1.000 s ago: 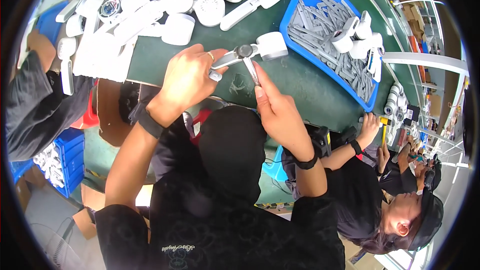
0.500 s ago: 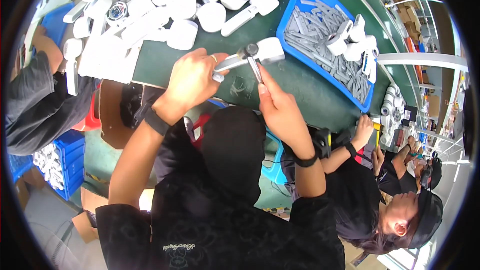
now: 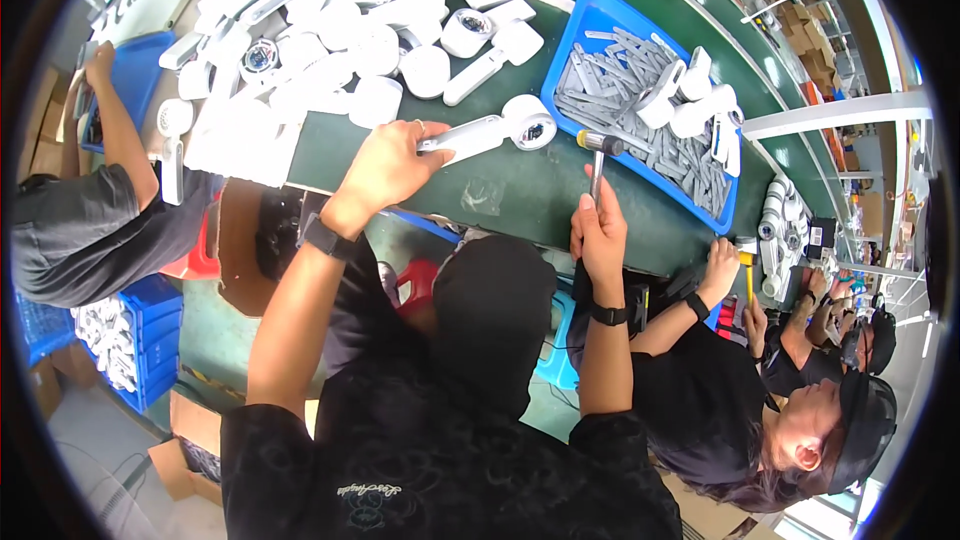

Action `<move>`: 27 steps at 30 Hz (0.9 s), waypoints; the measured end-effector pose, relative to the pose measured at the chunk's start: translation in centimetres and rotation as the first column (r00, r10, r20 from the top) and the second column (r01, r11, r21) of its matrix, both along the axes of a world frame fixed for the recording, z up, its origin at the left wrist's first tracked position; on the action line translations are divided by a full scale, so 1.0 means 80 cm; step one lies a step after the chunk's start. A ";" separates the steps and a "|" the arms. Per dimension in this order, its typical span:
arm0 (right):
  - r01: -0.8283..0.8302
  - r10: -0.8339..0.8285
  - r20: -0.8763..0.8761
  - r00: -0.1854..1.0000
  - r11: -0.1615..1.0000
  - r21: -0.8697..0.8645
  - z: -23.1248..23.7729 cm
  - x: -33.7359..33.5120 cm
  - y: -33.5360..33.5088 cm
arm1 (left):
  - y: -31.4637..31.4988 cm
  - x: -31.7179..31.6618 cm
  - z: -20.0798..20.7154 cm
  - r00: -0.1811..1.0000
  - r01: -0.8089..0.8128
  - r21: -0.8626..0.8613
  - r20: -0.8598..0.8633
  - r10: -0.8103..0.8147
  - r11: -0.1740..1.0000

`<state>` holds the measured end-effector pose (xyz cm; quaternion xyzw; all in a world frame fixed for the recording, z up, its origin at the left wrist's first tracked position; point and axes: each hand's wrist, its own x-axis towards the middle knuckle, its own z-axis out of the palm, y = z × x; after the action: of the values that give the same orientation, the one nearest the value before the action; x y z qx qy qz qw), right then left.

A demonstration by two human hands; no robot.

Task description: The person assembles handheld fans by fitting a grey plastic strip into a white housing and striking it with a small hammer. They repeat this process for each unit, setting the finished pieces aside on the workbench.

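Observation:
In my left hand (image 3: 388,168) is a white hair-dryer-shaped unit (image 3: 476,136), gripped by the end of its handle. Its round head points right, and dark parts show inside the ring. My right hand (image 3: 602,238) is closed around the handle of a small two-faced mallet (image 3: 600,143), one face dark and the other yellowish. The mallet is held upright, apart from the unit, by the near edge of a blue tray (image 3: 735,202). Thin grey strips (image 3: 625,90) fill that tray, with several white units lying on top of them.
A big heap of similar white units (image 3: 330,35) covers the far left of the green table (image 3: 520,180). At right, a co-worker's hand (image 3: 718,270) works beside a yellow-handled hammer (image 3: 749,285). Another person reaches over a blue bin (image 3: 140,70) at left. A blue crate (image 3: 150,340) stands on the floor.
The mallet has come off the unit and moved right with my right hand. The unit has turned so its ring opening now shows. My view has shifted slightly.

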<state>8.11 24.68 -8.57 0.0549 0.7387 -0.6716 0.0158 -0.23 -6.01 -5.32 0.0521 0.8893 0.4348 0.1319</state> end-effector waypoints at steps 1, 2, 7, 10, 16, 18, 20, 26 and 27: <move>0.016 -0.016 -0.003 1.000 0.999 -0.044 -0.001 0.000 -0.001 | 0.001 0.000 0.003 1.000 -0.010 0.010 0.013 0.010 1.000; 0.016 -0.016 -0.009 1.000 0.999 -0.050 0.000 -0.001 -0.003 | 0.001 0.000 0.004 0.999 -0.019 0.020 0.026 0.019 1.000; -0.017 0.019 0.049 0.999 0.999 -0.040 0.003 0.000 -0.004 | 0.003 0.000 0.001 0.998 -0.051 0.037 0.029 0.050 0.998; -0.005 0.007 0.044 0.999 0.999 -0.045 0.000 0.004 0.002 | 0.007 0.001 0.005 0.998 -0.033 0.021 0.061 0.032 0.999; 0.009 -0.001 0.053 0.999 0.988 -0.152 0.003 0.001 0.007 | 0.010 0.025 -0.027 0.666 0.104 -0.264 -0.698 -0.264 0.959; 0.006 0.008 0.073 0.997 0.982 -0.190 0.029 0.011 -0.002 | 0.015 0.018 -0.020 0.599 0.096 -0.298 -0.745 -0.294 0.950; -0.008 0.030 0.090 0.995 0.971 -0.240 0.059 0.012 -0.018 | 0.012 0.016 -0.023 0.595 0.119 -0.342 -0.727 -0.343 0.932; -0.190 0.146 0.242 0.959 0.967 0.168 0.095 -0.016 -0.078 | 0.012 0.011 -0.022 0.629 0.145 -0.342 -0.693 -0.354 0.928; -0.150 0.112 0.194 0.975 0.969 0.194 0.095 -0.013 -0.082 | 0.012 0.011 -0.022 0.636 0.150 -0.335 -0.688 -0.351 0.930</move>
<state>7.06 18.10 -0.95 0.0682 0.8021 -0.5806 0.1217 0.62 -5.03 -7.06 0.3299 0.8965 0.2396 -0.1732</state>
